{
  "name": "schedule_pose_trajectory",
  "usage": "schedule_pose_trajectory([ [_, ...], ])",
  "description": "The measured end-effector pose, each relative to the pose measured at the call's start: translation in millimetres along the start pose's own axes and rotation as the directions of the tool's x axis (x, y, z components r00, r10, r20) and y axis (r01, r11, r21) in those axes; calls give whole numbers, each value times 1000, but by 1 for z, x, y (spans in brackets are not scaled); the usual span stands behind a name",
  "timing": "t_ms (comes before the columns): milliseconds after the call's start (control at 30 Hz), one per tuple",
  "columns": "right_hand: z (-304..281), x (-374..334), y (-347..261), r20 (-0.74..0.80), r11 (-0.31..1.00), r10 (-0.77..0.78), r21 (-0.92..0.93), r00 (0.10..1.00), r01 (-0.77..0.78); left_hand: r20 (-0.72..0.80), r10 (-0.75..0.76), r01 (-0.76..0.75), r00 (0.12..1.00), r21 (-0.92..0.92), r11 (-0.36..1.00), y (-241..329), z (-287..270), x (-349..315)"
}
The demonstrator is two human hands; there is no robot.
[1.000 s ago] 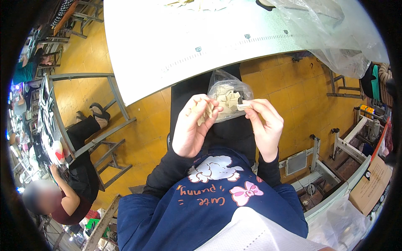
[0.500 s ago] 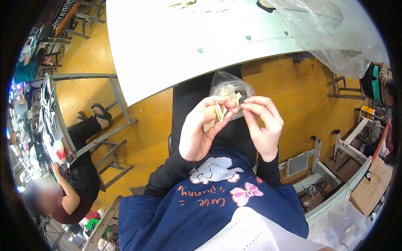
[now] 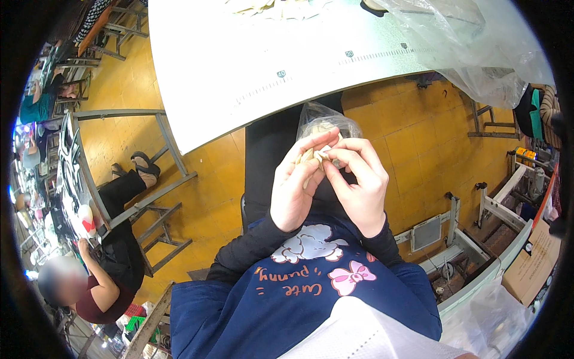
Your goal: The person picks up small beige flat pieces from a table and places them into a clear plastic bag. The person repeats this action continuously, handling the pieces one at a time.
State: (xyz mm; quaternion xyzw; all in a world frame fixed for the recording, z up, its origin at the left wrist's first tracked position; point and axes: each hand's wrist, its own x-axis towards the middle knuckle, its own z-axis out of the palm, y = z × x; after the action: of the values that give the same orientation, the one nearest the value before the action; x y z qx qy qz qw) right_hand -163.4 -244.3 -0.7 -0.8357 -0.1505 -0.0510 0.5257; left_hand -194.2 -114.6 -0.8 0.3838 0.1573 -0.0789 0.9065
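Left hand (image 3: 291,192) and right hand (image 3: 362,186) meet over small cream pieces (image 3: 305,158)

The cream pieces sit bunched at the fingertips, in front of the person's navy shirt (image 3: 239,305) and below the near edge of the white table (image 3: 209,78); the left hand is curled round them, thumb and fingers drawn in to hold the bunch; the right hand has thumb and forefinger pinched together on the bunch's right-hand edge, its other fingers loosely bent; whether that pinch has one separate piece, I cannot tell; the fingertips of both hands are close together, and some of the pieces are hidden by them.

Just beyond the hands a clear plastic bag (image 3: 345,125) lies over the dark trousers (image 3: 263,152), partly covered from view; more cream scraps (image 3: 278,8) lie at the table's far side, at the upper rim of the view; a large clear plastic sheet (image 3: 460,42) drapes over the table's right side; a printed scale (image 3: 371,55) runs along the tabletop; off to the left, a co-worker in a maroon sleeve (image 3: 103,293) sits near a metal frame (image 3: 119,112); on the lower right stands a cardboard box (image 3: 531,266).
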Motion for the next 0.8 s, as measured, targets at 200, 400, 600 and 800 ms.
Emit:
schedule_pose_trajectory([
  [200,2,1,1,-42,988,76,138,996,-70,23,-44,47,999,-110,993,-10,2,1],
  [400,-2,-2,1,-138,992,55,120,989,-38,0,-149,148,989,-155,977,-10,-5,3],
  [600,-17,-2,11,-169,958,138,272,976,-88,7,-79,78,997,-270,960,-1,-16,10],
  [800,-25,5,18,69,994,105,11,992,-106,40,-89,98,995,-395,913,9,-19,7],
])
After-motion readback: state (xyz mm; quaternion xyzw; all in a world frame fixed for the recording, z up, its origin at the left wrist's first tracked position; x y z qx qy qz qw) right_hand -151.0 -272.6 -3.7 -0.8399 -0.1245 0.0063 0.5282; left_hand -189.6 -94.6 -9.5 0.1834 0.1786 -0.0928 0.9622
